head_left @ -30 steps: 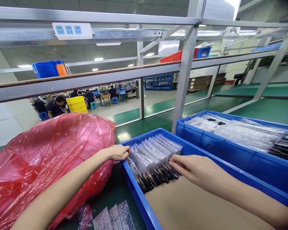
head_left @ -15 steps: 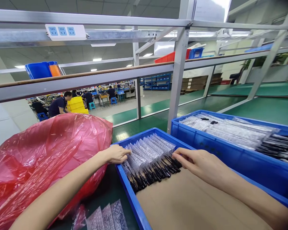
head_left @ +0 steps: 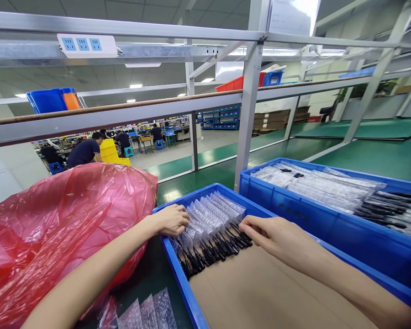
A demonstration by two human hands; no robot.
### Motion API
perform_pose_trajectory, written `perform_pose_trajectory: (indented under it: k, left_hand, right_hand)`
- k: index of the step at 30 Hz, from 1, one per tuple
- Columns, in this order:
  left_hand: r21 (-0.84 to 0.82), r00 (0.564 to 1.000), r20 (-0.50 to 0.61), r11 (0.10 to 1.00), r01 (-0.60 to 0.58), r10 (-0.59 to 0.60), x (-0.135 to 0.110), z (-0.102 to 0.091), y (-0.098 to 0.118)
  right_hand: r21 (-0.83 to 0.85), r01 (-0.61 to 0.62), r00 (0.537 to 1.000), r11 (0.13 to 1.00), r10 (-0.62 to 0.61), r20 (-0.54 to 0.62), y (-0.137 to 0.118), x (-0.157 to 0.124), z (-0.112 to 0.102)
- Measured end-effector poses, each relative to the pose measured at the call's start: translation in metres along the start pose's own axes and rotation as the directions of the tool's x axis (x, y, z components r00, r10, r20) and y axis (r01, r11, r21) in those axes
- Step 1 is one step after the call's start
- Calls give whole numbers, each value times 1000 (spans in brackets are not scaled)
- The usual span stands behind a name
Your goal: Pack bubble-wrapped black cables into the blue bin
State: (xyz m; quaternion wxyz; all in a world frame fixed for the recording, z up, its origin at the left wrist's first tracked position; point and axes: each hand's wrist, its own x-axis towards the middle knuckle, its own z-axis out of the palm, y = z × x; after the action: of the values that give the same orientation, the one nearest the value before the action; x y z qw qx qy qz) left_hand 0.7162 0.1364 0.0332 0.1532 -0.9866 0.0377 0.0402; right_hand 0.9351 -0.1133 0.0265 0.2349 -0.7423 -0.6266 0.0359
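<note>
Bare left hand [head_left: 173, 220] and bare right hand [head_left: 274, 232], slender-fingered
The uncovered left forearm [head_left: 101, 267] and uncovered right forearm [head_left: 342, 272] look smooth, broad at the near end and slimmer toward the wrist.

1. No word, number, brand or sign is legible anywhere.
2. On the near wall of the right-hand blue crate [head_left: 332, 229], below the top edge and toward its left corner, faint dark marks [head_left: 291, 210] resemble a line of characters, too dim to read.
3. The small blue bin [head_left: 270, 79] above the shelf's edge [head_left: 150, 105] bears a pale label [head_left: 276, 77], too small to make out.
4. Glare washes out the white sheet [head_left: 291, 17]; whether it carries print cannot be told.
</note>
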Motion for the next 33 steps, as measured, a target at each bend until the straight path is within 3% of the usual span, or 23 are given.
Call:
perform_pose_trajectory:
  k: [7, 18, 25, 33]
  left_hand:
    - [17, 988, -67, 990, 141, -140, 27, 12, 5]
    - [18, 993, -121, 1000, 4, -1, 61, 19, 0]
    - [-1, 981, -153, 993, 121, -120, 91, 20, 2]
    - [53, 983, -168, 996, 77, -68, 118, 22, 9]
  right_hand:
    - [13, 13, 1000, 1000, -14, 22, -4, -2, -3]
    - [16, 20, 999, 1000, -21, 36, -7, -1, -6]
    - [24, 22, 1000, 999, -23, 12, -3, -1, -9]
    - [33, -28, 998, 999, 30, -53, 5, -1, -19]
